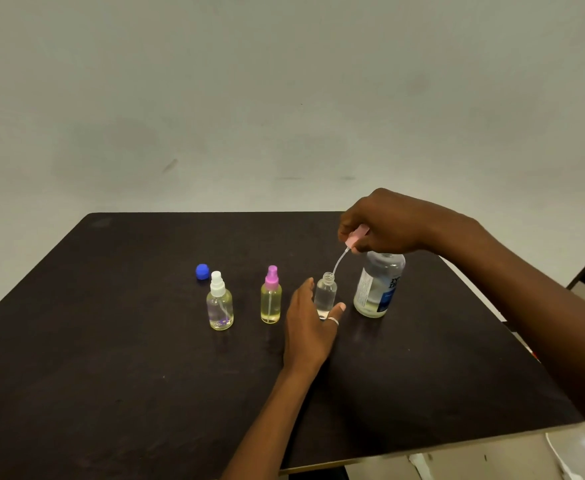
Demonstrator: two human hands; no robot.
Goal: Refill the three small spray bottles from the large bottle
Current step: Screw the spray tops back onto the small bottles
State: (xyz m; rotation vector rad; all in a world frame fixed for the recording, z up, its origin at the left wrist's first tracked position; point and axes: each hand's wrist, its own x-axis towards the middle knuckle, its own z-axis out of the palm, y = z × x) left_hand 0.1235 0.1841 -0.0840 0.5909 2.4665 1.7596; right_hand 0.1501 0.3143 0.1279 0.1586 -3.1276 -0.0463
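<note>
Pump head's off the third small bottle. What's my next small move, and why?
Probably lift the pink plastic spray pump in the right hand until its thin tube clears the small clear uncapped bottle, then lay it on the dark table; that bottle looks nearly empty, so pouring comes next.

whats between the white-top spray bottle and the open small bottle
Head view: the pink-top spray bottle stands there, plus the left hand by the open small bottle.
</note>
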